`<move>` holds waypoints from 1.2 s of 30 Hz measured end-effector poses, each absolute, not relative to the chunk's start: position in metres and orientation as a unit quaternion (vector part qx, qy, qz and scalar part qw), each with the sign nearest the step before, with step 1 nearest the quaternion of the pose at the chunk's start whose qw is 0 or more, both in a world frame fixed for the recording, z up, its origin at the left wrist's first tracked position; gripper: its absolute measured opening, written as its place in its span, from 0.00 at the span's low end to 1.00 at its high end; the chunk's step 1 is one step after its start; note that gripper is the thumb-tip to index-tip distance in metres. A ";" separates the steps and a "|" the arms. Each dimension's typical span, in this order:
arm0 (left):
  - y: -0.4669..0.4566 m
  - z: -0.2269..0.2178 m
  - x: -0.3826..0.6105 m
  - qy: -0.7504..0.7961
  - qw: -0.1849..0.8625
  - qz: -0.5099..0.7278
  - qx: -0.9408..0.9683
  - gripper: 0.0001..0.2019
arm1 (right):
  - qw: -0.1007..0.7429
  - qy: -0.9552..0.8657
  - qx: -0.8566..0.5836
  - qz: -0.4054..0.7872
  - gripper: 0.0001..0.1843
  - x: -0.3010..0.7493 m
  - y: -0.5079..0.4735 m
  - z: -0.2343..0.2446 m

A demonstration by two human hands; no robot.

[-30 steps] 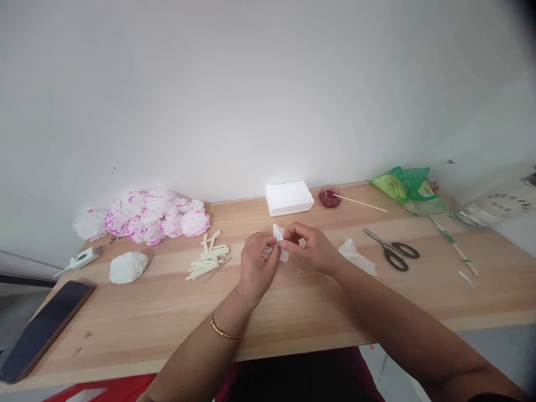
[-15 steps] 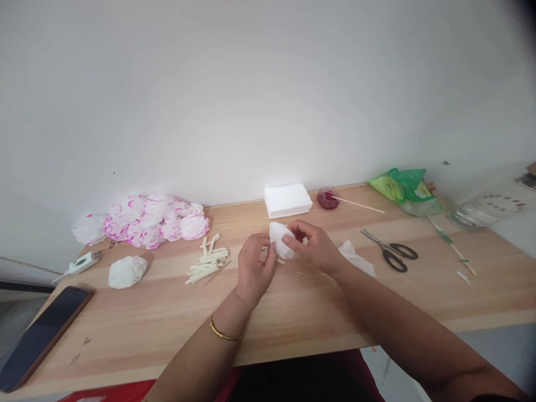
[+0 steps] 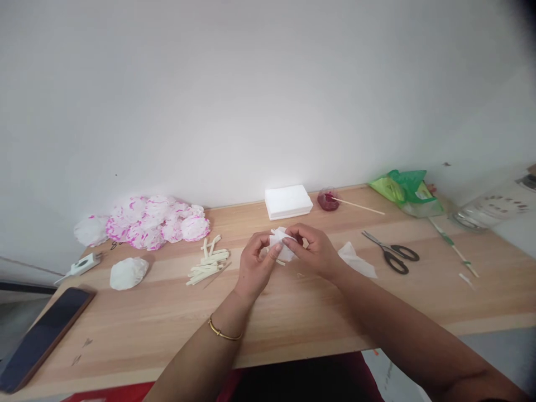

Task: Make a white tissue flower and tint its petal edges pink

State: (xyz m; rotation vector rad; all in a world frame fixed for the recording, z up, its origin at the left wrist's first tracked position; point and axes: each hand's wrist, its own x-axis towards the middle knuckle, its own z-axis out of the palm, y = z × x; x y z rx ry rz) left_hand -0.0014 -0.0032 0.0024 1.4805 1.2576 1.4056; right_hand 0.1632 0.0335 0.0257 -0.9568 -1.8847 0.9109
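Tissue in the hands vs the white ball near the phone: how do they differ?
The tissue is pinched between the left hand and right hand; the white ball lies untouched on the table. The tissue is partly hidden by the hands and looks smaller; the white ball shows whole. Both are plain white, ruffled paper.
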 end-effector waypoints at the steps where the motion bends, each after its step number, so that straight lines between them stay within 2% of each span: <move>1: -0.003 0.002 -0.002 0.490 0.368 0.551 0.567 0.09 | 0.400 -0.754 -0.375 0.363 0.08 0.162 0.033 0.025; 5: -0.004 0.005 -0.001 0.477 0.401 0.549 0.557 0.09 | 0.387 -0.738 -0.384 0.397 0.10 0.160 0.033 0.019; 9: -0.007 0.008 0.001 0.466 0.406 0.575 0.537 0.09 | 0.419 -0.660 -0.417 0.463 0.13 0.160 0.037 0.014; 13: -0.005 0.008 0.003 0.459 0.465 0.591 0.473 0.12 | 0.427 -0.630 -0.423 0.491 0.14 0.160 0.038 0.014; 18: -0.004 0.007 0.009 0.447 0.531 0.565 0.446 0.17 | 0.439 -0.660 -0.421 0.440 0.13 0.160 0.036 0.016; 21: -0.004 0.004 0.012 0.470 0.540 0.552 0.428 0.17 | 0.449 -0.681 -0.414 0.405 0.10 0.162 0.035 0.020; 25: -0.001 0.000 0.011 0.461 0.547 0.604 0.350 0.16 | 0.512 -0.702 -0.417 0.269 0.07 0.165 0.031 0.028; 28: 0.000 0.002 0.012 0.454 0.554 0.633 0.293 0.16 | 0.467 -0.756 -0.408 0.210 0.10 0.163 0.028 0.028; 32: -0.001 0.007 0.012 0.438 0.575 0.633 0.277 0.17 | 0.387 -0.804 -0.402 0.204 0.12 0.157 0.030 0.021; 36: 0.003 0.006 0.004 0.424 0.600 0.624 0.266 0.17 | 0.387 -0.786 -0.419 0.241 0.12 0.160 0.035 0.020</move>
